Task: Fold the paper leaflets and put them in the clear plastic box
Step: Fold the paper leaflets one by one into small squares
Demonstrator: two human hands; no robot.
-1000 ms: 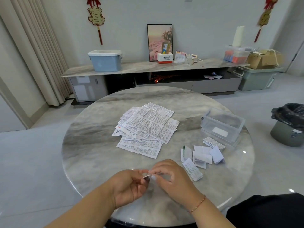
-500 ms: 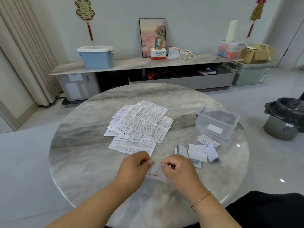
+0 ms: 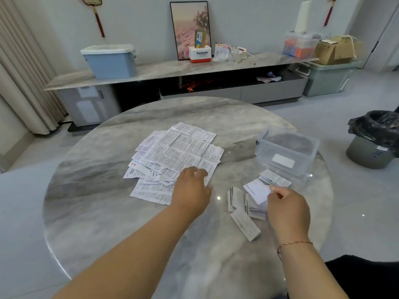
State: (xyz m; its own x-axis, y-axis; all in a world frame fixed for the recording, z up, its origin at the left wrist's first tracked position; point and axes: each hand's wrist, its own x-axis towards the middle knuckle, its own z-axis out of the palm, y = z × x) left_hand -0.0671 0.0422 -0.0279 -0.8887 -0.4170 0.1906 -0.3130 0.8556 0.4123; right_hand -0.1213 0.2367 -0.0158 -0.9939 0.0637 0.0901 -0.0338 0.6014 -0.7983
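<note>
**Left hand on flat sheets, right hand on folded stack**

Round grey marble table [image 3: 103, 208]. Left hand [image 3: 192, 192] rests, fingers curled downward, on the near edge of the loose pile of unfolded printed paper leaflets [image 3: 177, 156] at table centre; whether it pinches a sheet I cannot tell. Right hand [image 3: 288, 209] pinches a small white folded leaflet [image 3: 257, 190] over the cluster of folded leaflets [image 3: 241, 207]. Clear rectangular plastic box [image 3: 286, 152] stands just beyond them, lid off.
</note>
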